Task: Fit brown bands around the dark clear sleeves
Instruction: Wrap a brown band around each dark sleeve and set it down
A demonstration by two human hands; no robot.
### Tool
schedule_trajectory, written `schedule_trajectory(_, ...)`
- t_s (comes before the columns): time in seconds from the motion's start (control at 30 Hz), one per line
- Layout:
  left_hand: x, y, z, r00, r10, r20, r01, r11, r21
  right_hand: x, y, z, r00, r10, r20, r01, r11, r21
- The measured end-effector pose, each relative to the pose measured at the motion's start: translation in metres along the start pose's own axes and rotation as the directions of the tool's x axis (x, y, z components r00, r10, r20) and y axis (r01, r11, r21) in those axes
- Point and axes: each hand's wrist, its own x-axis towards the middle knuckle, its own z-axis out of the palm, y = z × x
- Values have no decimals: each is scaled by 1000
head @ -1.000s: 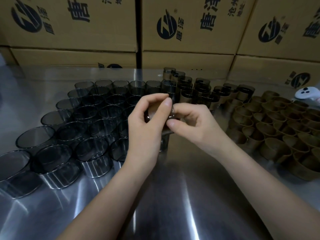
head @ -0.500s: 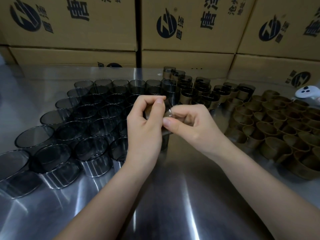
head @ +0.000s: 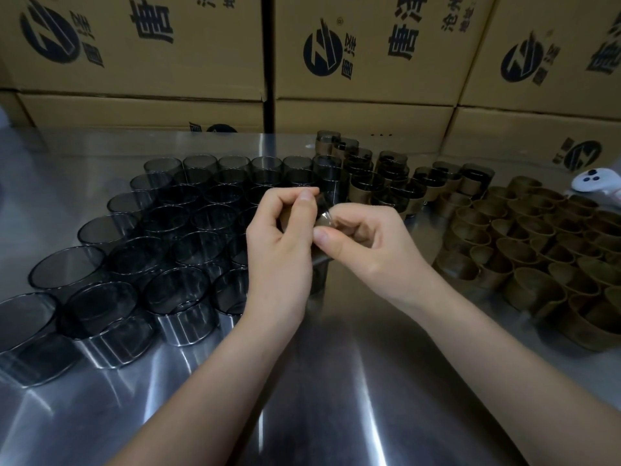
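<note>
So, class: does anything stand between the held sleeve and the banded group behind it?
Nothing visible does. The left hand and right hand pinch the sleeve just in front of the banded sleeves, though the hands hide part of the gap.

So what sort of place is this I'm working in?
Probably a small factory packing or assembly bench: stacked printed cartons behind a steel table, with dozens of dark clear sleeves on one side and loose brown bands on the other.
</note>
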Motion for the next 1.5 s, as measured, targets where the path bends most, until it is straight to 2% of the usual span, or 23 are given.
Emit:
schedule_trajectory(0.13,-1,-1,3,998,-23,50,24,999,-24,-2,3,-2,997,-2,-76,-3,998,-66)
schedule_trajectory(0.2,-3,-1,6,996,-22,86,23,1000,-7,-2,5,-5,987,-9,-159,-6,996,-94)
schedule_trajectory(0.27,-3,-1,8,995,-39,95,39,999,6,-2,6,-10,959,-44,-280,-17,977,-210)
schedule_trajectory(0.37,-3,-2,8,997,-39,60,39,999,7,0,13,-23,898,-93,-430,-116,894,-434)
schedule_trajectory(0.43,-4,-3,7,999,3,49,-4,1000,25,3,17,-33,880,-52,-473,-241,808,-538)
schedule_trajectory(0.57,-8,-6,7,992,53,119,-58,998,40,9,19,-46,887,139,-440,-436,566,-700)
schedule_trajectory(0.77,-14,-9,8,971,96,221,-112,992,60,10,32,-50,860,341,-380,-497,385,-778)
schedule_trajectory(1.07,-19,-9,12,956,95,277,-139,980,142,9,51,-50,856,380,-351,-476,311,-823)
schedule_trajectory(1.33,-20,-11,12,948,110,298,-176,963,202,9,66,-50,887,317,-337,-422,260,-868)
schedule_trajectory(1.5,-20,-15,11,932,102,347,-193,951,240,10,76,-53,903,260,-342,-409,272,-871)
